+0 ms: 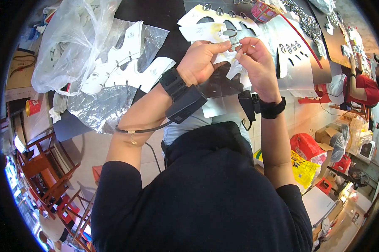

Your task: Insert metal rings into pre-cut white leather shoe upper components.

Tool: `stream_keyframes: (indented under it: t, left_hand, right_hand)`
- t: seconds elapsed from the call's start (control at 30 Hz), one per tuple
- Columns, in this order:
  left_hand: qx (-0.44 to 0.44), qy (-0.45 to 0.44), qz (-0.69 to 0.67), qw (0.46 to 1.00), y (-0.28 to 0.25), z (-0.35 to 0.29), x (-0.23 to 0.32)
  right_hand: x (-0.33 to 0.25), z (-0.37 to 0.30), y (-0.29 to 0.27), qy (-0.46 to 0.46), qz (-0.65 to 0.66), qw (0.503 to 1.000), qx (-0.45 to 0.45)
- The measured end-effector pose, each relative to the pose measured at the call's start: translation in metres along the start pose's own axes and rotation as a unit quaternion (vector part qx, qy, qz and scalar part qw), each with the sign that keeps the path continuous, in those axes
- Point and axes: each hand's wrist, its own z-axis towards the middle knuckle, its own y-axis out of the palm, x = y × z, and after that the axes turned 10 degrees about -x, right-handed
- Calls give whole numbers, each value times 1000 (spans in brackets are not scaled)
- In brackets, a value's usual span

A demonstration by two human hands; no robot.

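Observation:
My left hand (199, 62) and my right hand (257, 60) meet above the dark table, fingertips pinched around a small metal ring (236, 44). Under the fingers hangs or lies a white cut-out piece (234, 69); whether the ring passes through it is hidden. Just beyond my hands are more white shaped pieces (196, 16) with yellowish smears, and metal rings (220, 11) stand along the edge of one. To the right, a row of loose rings (289, 47) lies near short black strips (297, 59).
Left of my hands, white pieces joined by rings (114, 71) rest on clear plastic sheeting (103, 105), beside a large plastic bag (65, 46). A pink can (263, 11) and a long red stick (302, 41) are at the back right. Another person (368, 90) sits far right.

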Motion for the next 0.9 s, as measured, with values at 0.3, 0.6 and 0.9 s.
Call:
stream_keyframes:
  t: [0.3,0.6,0.9]
  left_hand:
    - [-7,-5,38,999,6,-3,-2]
    - [-28,-6,82,996,1,0,-5]
    - [-15,-9,80,997,3,0,-4]
  right_hand:
    - [-5,2,-1,11,-24,1000,9]
    - [-8,2,-7,8,-64,997,-46]
    - [-18,-2,-16,41,-18,998,-40]
